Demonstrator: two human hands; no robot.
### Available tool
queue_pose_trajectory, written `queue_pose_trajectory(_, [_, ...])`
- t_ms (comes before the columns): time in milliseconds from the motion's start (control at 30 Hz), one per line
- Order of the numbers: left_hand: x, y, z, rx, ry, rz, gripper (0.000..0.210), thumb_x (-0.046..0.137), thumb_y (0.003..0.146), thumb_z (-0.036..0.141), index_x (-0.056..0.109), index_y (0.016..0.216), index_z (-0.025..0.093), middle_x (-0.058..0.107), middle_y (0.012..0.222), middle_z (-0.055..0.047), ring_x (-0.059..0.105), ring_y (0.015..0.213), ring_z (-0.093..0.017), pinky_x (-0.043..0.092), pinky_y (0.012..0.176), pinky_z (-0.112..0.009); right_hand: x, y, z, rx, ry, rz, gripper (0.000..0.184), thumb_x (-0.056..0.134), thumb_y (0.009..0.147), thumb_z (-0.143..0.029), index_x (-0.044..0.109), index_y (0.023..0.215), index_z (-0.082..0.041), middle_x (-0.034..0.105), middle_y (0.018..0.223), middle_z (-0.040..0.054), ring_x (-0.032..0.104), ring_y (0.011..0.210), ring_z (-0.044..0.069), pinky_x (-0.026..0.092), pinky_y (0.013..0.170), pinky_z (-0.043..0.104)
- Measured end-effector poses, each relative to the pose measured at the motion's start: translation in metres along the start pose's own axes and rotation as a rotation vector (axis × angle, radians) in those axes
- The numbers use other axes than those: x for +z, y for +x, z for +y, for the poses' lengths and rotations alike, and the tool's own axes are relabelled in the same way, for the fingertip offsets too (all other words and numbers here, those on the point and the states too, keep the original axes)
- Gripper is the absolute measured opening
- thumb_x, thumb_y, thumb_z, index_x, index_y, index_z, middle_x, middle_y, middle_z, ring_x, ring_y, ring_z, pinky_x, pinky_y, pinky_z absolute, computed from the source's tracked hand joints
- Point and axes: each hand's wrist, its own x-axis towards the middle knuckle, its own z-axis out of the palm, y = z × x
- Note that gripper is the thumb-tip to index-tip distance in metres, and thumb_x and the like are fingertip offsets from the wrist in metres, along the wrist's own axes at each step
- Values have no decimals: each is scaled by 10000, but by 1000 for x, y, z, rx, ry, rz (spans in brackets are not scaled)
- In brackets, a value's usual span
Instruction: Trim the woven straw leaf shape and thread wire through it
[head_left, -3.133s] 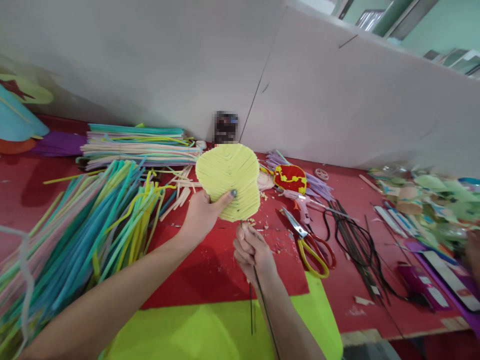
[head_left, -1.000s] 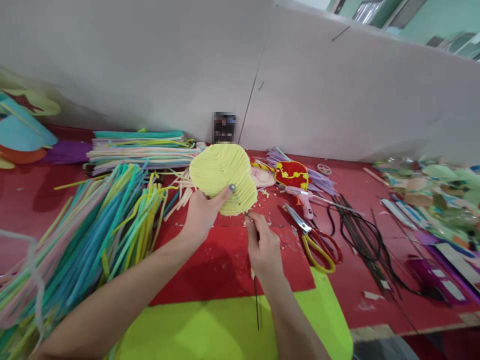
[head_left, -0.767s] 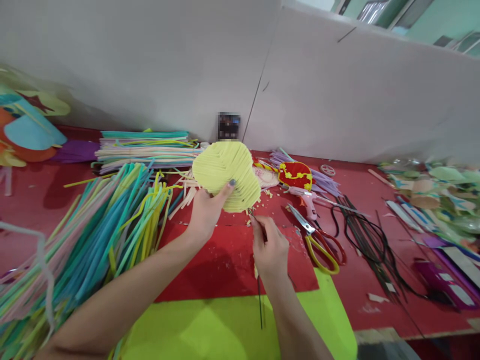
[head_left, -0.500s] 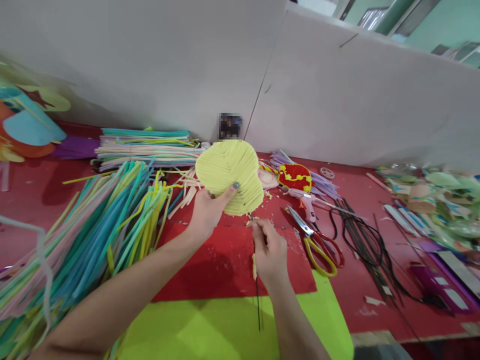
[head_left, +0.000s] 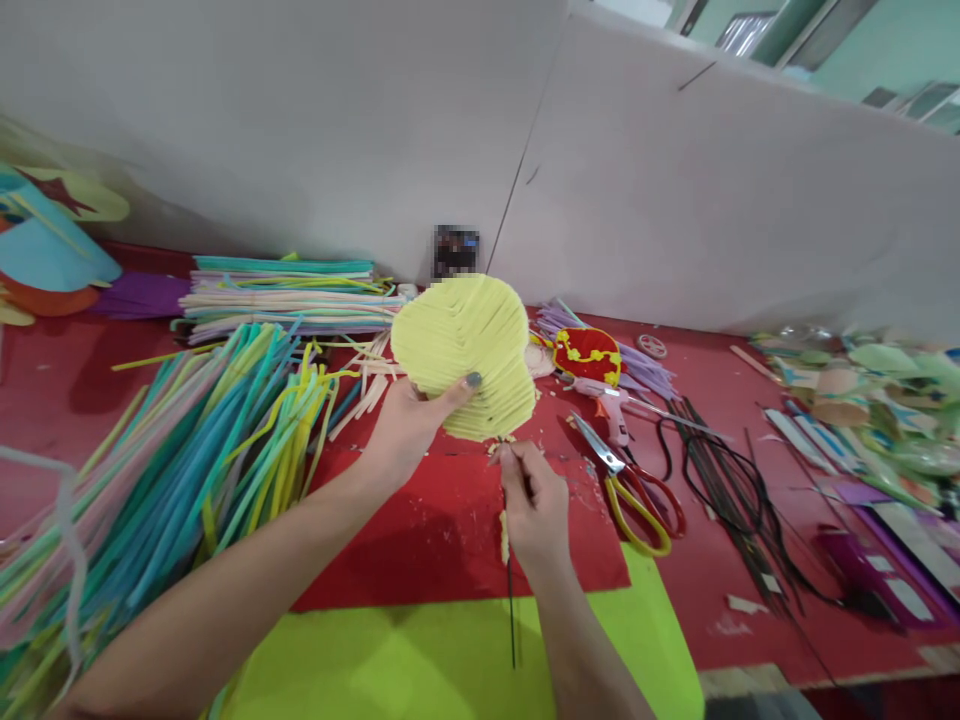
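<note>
A pale yellow, lobed fan-like piece (head_left: 469,335), made of rows of pipe cleaners, is raised above the work surface. My left hand (head_left: 424,415) grips its lower left, the thumb across the front and the other fingers hidden behind. Just below the piece, my right hand (head_left: 531,495) pinches a thin dark stick (head_left: 512,625), whose lower length hangs out beneath the fist. Whether the stick's top joins the yellow piece is hard to make out. Under both hands lies a red sheet (head_left: 382,555) over a bright green board (head_left: 375,650).
Loose pipe cleaners (head_left: 172,480) spread on the left, with bundled ones (head_left: 292,300) behind. To the right lie scissors (head_left: 615,465), a pink glue gun (head_left: 616,410), a red-and-yellow piece (head_left: 587,355) and dark wires (head_left: 724,500). A white partition (head_left: 300,130) rises at the back.
The yellow piece has turned slightly, its lower right side swinging out to the right. My right hand has dropped a little with the stick, and the whole view has shifted slightly.
</note>
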Motion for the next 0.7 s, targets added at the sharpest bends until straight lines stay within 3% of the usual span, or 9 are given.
queue_pose_trajectory(267, [1,1,-1,108,60,77,417,718,672,421,680,979,141,696,1042,-99,631,994,-244,502,871,-360,2,-2,0,-22,-52,-19,266,419,924,-356,542,776,-172,305,526,-64,288,457,82,222,465,225])
queue_pose_trajectory(433, [2,1,0,86,27,71,398,731,660,398,686,965,145,696,1043,-105,642,969,-244,511,859,-363,3,-4,-1,6,-7,-6,270,427,921,-372,530,763,-180,290,521,-66,265,441,80,199,450,231])
queue_pose_trajectory(700, [2,1,-1,85,78,44,420,731,654,411,683,981,151,692,1065,-100,646,958,-232,500,878,-358,0,2,-3,348,770,-305,286,525,880,-397,470,692,-188,189,478,-108,110,396,40,130,369,166])
